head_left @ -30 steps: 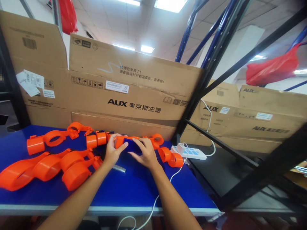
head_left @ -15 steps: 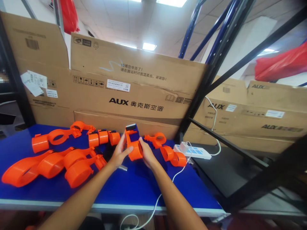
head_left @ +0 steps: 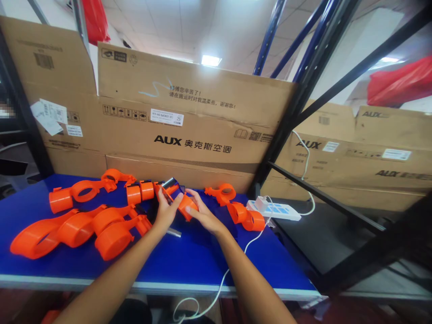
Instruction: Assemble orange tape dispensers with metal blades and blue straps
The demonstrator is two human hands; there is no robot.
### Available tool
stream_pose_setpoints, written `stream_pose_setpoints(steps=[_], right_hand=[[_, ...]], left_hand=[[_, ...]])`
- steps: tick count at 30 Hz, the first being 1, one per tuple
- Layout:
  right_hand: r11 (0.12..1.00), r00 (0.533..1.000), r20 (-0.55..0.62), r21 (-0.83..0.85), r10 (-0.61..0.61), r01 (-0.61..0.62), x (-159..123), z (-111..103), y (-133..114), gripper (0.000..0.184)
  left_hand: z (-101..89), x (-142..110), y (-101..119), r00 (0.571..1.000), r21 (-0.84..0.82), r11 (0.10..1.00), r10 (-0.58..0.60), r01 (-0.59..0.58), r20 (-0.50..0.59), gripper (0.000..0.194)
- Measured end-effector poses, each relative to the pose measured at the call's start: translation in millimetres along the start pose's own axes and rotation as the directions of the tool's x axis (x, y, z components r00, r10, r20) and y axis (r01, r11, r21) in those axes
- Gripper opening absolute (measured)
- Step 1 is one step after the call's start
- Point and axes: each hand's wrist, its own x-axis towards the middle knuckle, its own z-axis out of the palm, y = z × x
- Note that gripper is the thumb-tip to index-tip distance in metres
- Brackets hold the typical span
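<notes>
Both hands hold an orange tape dispenser (head_left: pixel 187 207) above the middle of the blue table. My left hand (head_left: pixel 166 210) grips its left side, thumb across the front. My right hand (head_left: pixel 205 215) is closed around the right side of its round orange part. The shiny strip at its upper end and a dark blue part face up, partly hidden by the fingers. Beneath my left hand, a short metal piece (head_left: pixel 174 232) lies on the table beside a dark object that I cannot make out.
More orange dispensers (head_left: pixel 113 240) lie in rows on the blue table (head_left: pixel 189 270) at left. Several others (head_left: pixel 254 221) lie at right, beside a white power strip (head_left: pixel 281 210). Its white cable (head_left: pixel 248 247) runs over the front edge. Cardboard (head_left: pixel 195 121) stands behind, next to a black rack post (head_left: pixel 276 144).
The dispenser has tipped to the left and turned in my hands, its shiny end moving left. My right hand has shifted, with its fingers now over the top. The view has moved slightly.
</notes>
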Motion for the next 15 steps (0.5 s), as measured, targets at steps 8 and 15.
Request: stream_pose_setpoints(steps=[8, 15], right_hand=[[0.950, 0.968, -0.138, -0.265, -0.208, 0.167, 3.9, 6.4, 1.3, 0.059], [0.887, 0.963, -0.040, -0.401, -0.267, 0.229, -3.5, 4.7, -9.0, 0.058]], left_hand=[[14.7, -14.8, 10.3, 0.980, -0.077, 0.989, -0.112, 0.127, 0.167, 0.081], [-13.4, -3.1, 100.4, 0.979, 0.017, 1.000, 0.006, -0.009, 0.202, 0.082]])
